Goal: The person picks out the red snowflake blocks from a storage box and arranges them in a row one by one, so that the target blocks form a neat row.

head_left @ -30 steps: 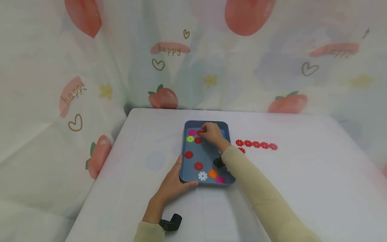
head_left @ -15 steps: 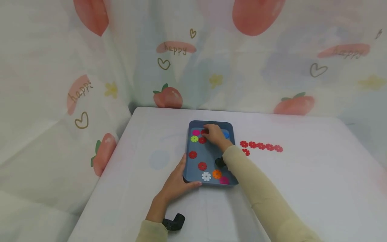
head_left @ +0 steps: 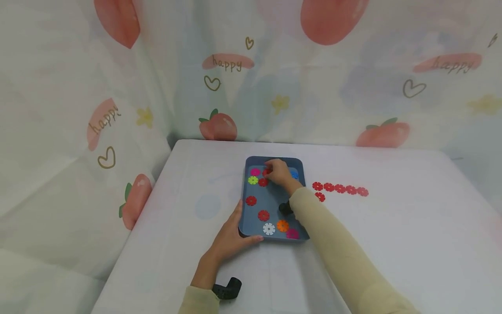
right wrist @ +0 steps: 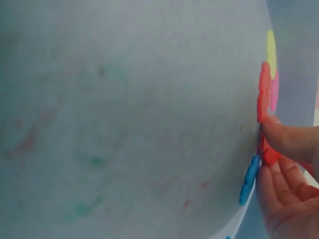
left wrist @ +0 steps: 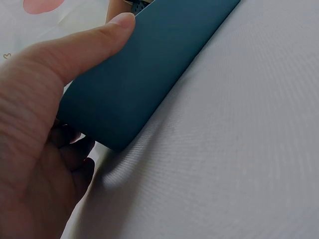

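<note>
The blue-grey tray (head_left: 270, 198) lies on the white-covered table with several notched plastic flower discs inside. My left hand (head_left: 229, 237) grips its near left corner; in the left wrist view the thumb (left wrist: 107, 42) lies on the outer wall and fingers curl by the corner. At the tray's far end, my right hand (head_left: 280, 173) pinches a red disc (right wrist: 269, 153) between thumb and fingers, close to the tray floor. Beside it lie another red disc (head_left: 263, 182), a yellow-green disc (head_left: 252, 180), a pink disc (head_left: 255, 172) and a blue disc (right wrist: 248, 180).
Right of the tray, several red discs (head_left: 340, 189) form a row on the table, with one red disc (head_left: 320, 197) below its left end. White (head_left: 268, 229), orange (head_left: 283, 225) and magenta (head_left: 292, 233) discs lie near the tray's front. A patterned curtain (head_left: 306, 100) stands behind.
The head view has shifted slightly, so the scene sits a little further right. My right hand stays at the same red disc; my left hand keeps its place on the tray.
</note>
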